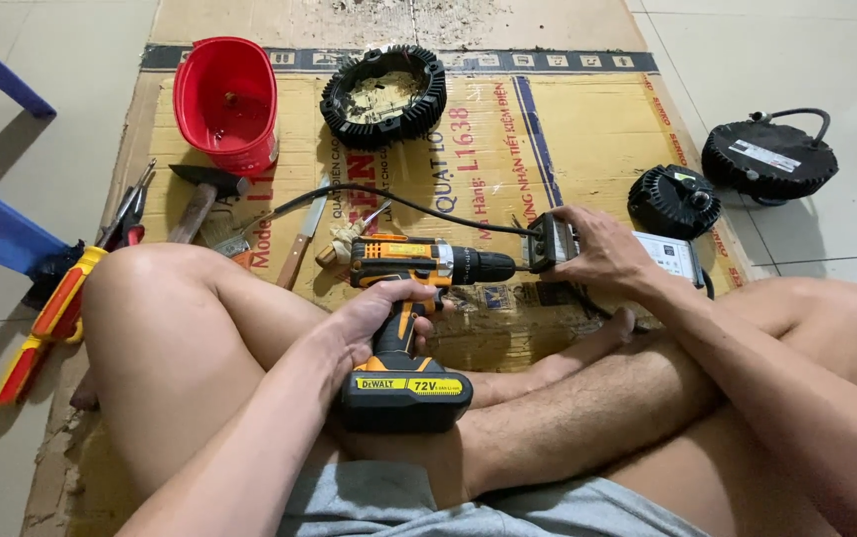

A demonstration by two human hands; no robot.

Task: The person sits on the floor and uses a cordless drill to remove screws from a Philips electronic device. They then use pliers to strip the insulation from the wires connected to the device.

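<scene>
I sit cross-legged on a sheet of cardboard (568, 149). My left hand (380, 316) grips the handle of a yellow and black cordless drill (418, 268), which points right. Its bit touches the end of a grey metal box (558, 242) with a white label. My right hand (602, 249) holds that box steady from above. A black cable (398, 197) runs from the box toward the left.
A red bucket (226, 99) and a black finned round housing (384, 94) stand at the back. A hammer (199, 199), knife (301, 244), pliers (128, 214) and red-yellow screwdrivers (45, 323) lie left. Two black round units (674, 199) (768, 157) sit right.
</scene>
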